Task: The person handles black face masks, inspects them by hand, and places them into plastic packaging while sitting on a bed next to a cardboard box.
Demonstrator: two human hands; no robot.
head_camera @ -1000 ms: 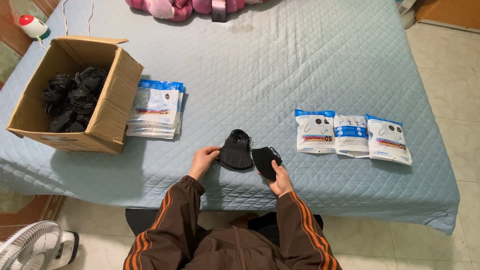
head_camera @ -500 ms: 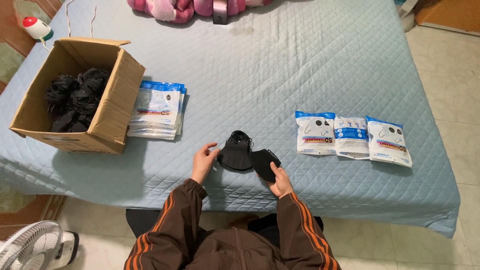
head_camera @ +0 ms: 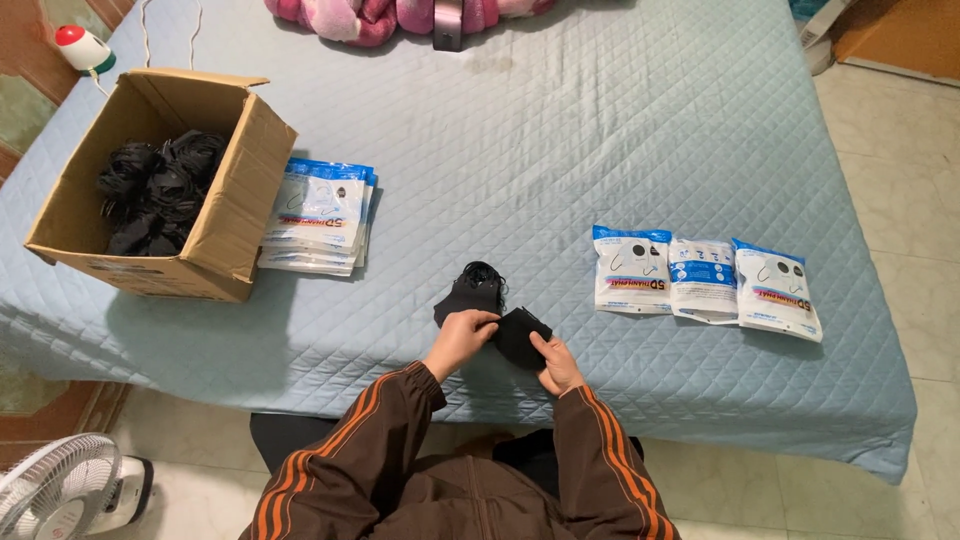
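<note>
Head view, left hand [head_camera: 458, 340] and right hand [head_camera: 556, 362] pinching black masks [head_camera: 492, 312], fingertips partly hidden

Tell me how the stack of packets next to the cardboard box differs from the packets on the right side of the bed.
The stack of packets is piled one on another, while the three packets on the right lie side by side in a single row. The stack touches the cardboard box; the row lies alone on the blue quilt. The row lies nearer the right hand, which holds a black mask together with the left hand. Both groups are white pouches with blue tops.
</note>
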